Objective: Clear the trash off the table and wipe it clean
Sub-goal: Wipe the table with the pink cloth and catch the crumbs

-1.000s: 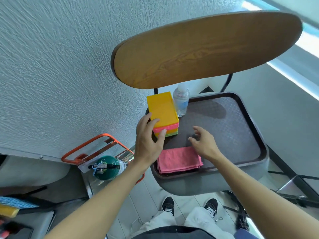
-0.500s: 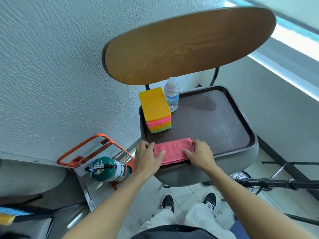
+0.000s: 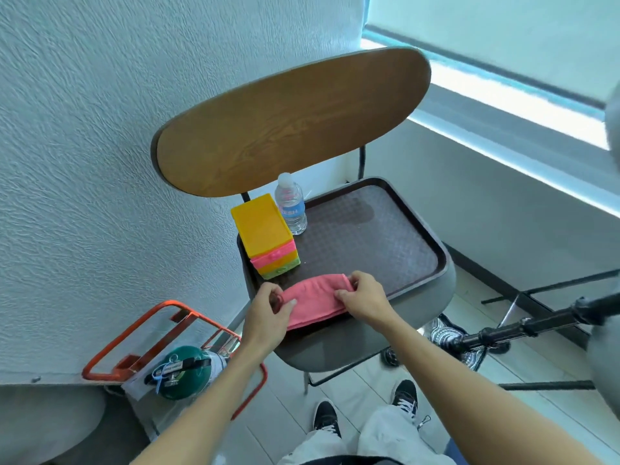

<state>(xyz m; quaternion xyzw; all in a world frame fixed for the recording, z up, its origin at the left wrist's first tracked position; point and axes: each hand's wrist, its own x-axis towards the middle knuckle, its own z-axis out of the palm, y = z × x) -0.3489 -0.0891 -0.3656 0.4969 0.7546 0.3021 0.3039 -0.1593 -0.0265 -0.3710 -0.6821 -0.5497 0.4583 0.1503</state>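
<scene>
A folded pink cloth (image 3: 315, 298) lies at the near edge of a dark brown tray (image 3: 416, 229) that sits on a chair seat. My left hand (image 3: 268, 317) pinches the cloth's left end between thumb and fingers. Its right end is pinched by my right hand (image 3: 364, 297), fingers curled over the fabric, and the cloth looks slightly lifted and bunched. At the tray's far left corner stands a stack of coloured containers (image 3: 266, 234), yellow on top, with a small water bottle (image 3: 291, 204) just behind it.
The chair has a wooden backrest (image 3: 288, 125) and stands against a textured white wall. On the floor to the left is an orange wire rack (image 3: 134, 340) with a green canister (image 3: 183, 370). A black stand pole (image 3: 523, 325) crosses at the right. My shoes (image 3: 327, 417) are below.
My left hand left the yellow stack and came down to the cloth. Both hands went from resting at the cloth's ends to pinching and bunching it.
</scene>
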